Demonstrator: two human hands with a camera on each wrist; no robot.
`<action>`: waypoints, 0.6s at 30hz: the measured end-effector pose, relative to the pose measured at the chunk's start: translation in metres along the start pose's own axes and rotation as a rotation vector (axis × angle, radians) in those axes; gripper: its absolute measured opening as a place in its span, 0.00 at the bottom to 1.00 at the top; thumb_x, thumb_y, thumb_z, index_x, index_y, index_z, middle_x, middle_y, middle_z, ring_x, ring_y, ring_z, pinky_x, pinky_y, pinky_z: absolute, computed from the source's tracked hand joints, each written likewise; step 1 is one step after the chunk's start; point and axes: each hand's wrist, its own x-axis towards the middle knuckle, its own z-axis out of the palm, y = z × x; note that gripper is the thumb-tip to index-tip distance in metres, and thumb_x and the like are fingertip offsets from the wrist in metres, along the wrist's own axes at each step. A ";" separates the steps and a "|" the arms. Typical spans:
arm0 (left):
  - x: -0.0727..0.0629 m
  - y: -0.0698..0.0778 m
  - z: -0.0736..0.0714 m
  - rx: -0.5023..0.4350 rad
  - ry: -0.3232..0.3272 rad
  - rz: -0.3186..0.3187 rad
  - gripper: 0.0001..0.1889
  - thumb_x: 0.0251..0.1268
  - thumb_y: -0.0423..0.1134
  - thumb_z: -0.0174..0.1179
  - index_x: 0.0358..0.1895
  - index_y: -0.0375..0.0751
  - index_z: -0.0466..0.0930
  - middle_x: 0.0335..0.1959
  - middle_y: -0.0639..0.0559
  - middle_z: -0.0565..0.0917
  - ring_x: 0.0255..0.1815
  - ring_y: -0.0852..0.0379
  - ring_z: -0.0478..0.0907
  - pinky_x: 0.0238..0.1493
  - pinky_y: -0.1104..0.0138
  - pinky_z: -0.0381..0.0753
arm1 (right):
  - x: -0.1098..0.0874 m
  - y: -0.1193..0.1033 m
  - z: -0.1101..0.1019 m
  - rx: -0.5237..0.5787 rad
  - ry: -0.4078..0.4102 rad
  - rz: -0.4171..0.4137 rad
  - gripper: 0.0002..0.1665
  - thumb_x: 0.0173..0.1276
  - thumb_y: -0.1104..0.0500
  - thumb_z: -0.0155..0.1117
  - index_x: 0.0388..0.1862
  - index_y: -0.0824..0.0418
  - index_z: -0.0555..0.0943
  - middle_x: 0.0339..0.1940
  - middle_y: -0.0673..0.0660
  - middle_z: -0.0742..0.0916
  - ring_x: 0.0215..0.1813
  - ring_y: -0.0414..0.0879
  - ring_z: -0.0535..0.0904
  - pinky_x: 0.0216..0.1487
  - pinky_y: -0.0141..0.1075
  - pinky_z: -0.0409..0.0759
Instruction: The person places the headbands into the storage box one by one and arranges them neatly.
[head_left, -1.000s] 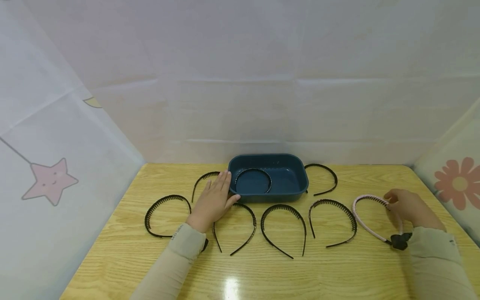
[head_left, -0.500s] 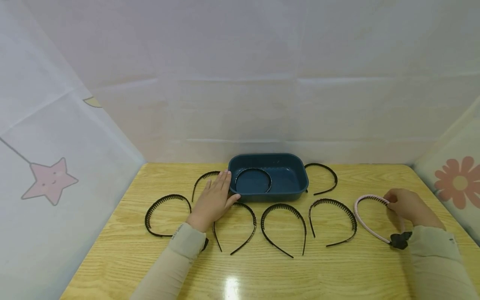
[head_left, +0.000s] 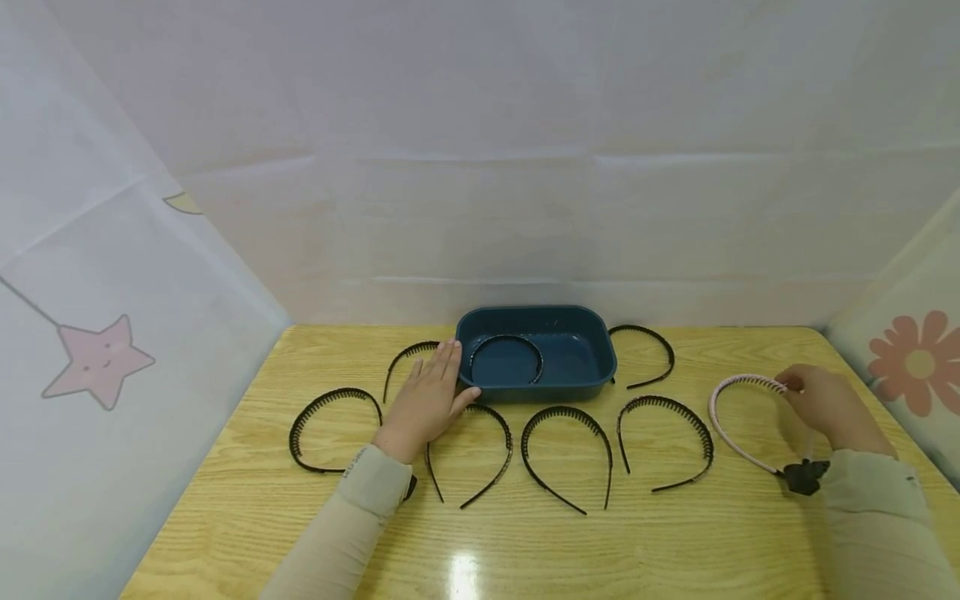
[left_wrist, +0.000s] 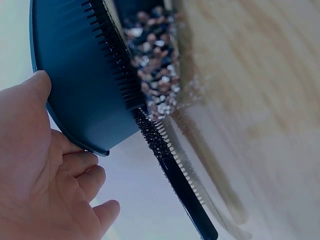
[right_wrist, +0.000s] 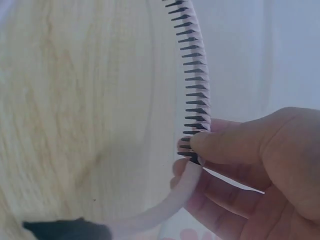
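One pink headband (right_wrist: 205, 86) in right hand (head_left: 832, 408); left hand (head_left: 422, 408) touches tub (head_left: 540, 395).

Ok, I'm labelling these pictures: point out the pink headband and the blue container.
Pink headband (right_wrist: 203, 82), right wrist view, toothed stretch of the band.
Blue container (head_left: 536, 395), head view, outer front wall.

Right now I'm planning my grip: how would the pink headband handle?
Probably stiff: pinched at one side, the pink headband holds its arch. Likely light: a thin hoop. It may tilt toward the black ornament, away from the pinch.
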 end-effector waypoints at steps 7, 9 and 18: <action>0.000 0.001 -0.001 0.008 -0.010 -0.002 0.44 0.80 0.62 0.41 0.82 0.34 0.39 0.83 0.40 0.43 0.83 0.45 0.43 0.80 0.44 0.47 | -0.003 -0.010 -0.002 0.028 0.104 0.020 0.16 0.72 0.71 0.56 0.54 0.82 0.76 0.50 0.82 0.80 0.48 0.78 0.77 0.38 0.62 0.78; 0.000 0.000 -0.001 0.010 -0.006 0.001 0.44 0.80 0.62 0.42 0.82 0.34 0.40 0.83 0.40 0.43 0.83 0.45 0.43 0.80 0.44 0.48 | -0.003 -0.014 -0.002 0.029 0.158 0.008 0.15 0.72 0.71 0.57 0.54 0.81 0.77 0.49 0.81 0.81 0.45 0.76 0.79 0.35 0.60 0.79; 0.001 0.000 0.000 0.013 -0.006 0.002 0.43 0.81 0.62 0.41 0.82 0.34 0.40 0.83 0.40 0.43 0.83 0.44 0.43 0.80 0.44 0.48 | -0.004 -0.035 -0.009 0.053 0.315 -0.004 0.13 0.75 0.69 0.58 0.53 0.77 0.79 0.47 0.79 0.83 0.24 0.59 0.79 0.18 0.44 0.73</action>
